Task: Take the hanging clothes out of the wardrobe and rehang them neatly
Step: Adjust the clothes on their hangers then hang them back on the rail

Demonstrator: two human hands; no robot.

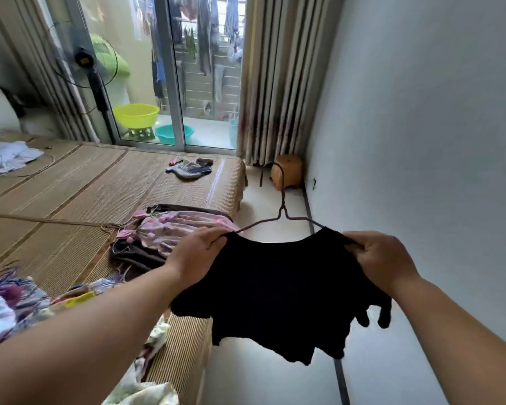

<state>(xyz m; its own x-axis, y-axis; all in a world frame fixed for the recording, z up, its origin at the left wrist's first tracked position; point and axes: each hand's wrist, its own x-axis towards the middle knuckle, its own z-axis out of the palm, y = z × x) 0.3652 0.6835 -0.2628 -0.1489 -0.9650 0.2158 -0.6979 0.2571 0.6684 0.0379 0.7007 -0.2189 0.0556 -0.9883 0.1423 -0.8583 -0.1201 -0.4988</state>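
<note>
**A black top [278, 287] is held on a wire hanger [284, 213] above the floor, just beside the bed [70, 185].**

Both shoulders of the top are gripped: the fingers of the left hand [196, 255] are curled round one shoulder and the hanger's end, and the other shoulder is pinched by the right hand [383, 258]. For a neat result, the shoulders should be drawn evenly over the hanger's ends and the neckline centred under the hook. A pile of clothes [170, 229] is seen on the bed near the left hand.
</note>
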